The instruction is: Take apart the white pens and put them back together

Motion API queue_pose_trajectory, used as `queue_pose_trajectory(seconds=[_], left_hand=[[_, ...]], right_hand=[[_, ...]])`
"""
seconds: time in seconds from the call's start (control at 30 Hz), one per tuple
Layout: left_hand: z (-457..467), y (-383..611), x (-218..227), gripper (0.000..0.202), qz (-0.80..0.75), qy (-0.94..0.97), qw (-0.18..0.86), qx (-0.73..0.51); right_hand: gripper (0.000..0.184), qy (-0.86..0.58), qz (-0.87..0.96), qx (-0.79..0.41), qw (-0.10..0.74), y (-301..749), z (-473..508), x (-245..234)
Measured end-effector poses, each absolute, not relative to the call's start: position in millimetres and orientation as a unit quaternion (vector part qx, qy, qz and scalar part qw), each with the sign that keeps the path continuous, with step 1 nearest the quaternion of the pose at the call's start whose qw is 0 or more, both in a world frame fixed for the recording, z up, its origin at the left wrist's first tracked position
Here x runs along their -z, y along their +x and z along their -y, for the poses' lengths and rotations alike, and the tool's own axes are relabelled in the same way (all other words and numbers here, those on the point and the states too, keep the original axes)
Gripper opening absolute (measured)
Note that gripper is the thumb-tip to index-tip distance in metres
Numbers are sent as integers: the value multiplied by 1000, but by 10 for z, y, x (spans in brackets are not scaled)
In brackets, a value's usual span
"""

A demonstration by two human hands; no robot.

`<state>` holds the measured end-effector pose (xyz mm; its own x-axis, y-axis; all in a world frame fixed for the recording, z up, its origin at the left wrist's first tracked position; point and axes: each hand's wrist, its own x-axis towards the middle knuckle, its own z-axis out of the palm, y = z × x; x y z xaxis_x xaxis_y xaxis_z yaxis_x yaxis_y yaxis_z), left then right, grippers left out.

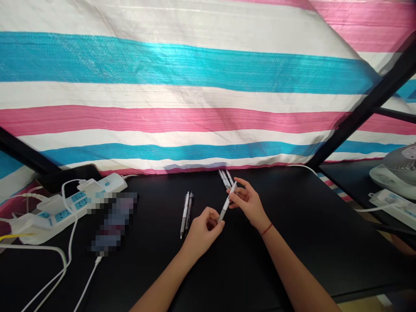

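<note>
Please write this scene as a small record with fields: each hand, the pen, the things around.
Surface: black table
Left hand: pinches lower end of slim white plastic pen
Right hand: fingertips grip upper end of same pen
Pen pose: tilted, above the table
Left of hands: pair of slim pens, one white, one dark, side by side
Behind right hand: small cluster of white pens
Far left: white power strips with blue sockets
Backdrop: pink, white and blue striped woven sheet

Power strips lie left, a fan right, striped tarp behind.
</note>
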<state>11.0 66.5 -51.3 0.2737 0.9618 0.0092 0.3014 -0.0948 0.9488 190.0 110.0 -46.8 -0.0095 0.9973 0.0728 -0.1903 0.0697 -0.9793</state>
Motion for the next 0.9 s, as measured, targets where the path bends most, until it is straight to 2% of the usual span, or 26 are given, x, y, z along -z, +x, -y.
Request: queue_pose_trajectory(seconds=[0.13,0.27,0.4,0.53,0.9], left_hand=[[-649,138,525,26,-470,635,511,-340],[-650,149,568,28,-458,626,534,-336],[-655,158,595,26,-459,625,535,-336],[-649,179,588,32,-442,615,558,-339],[-634,212,593,31,-431,604,582,-333]], right_hand=[[43,-415,506,-529,540,1896,-1076,477],[46,-410,512,-531,536,1871,-1048,463],[39,-409,520,-526,535,1847,-1030,452],[44,-410,514,-527,538,1835,-1022,454],[43,-407,511,-556,514,1841,-1028,470]])
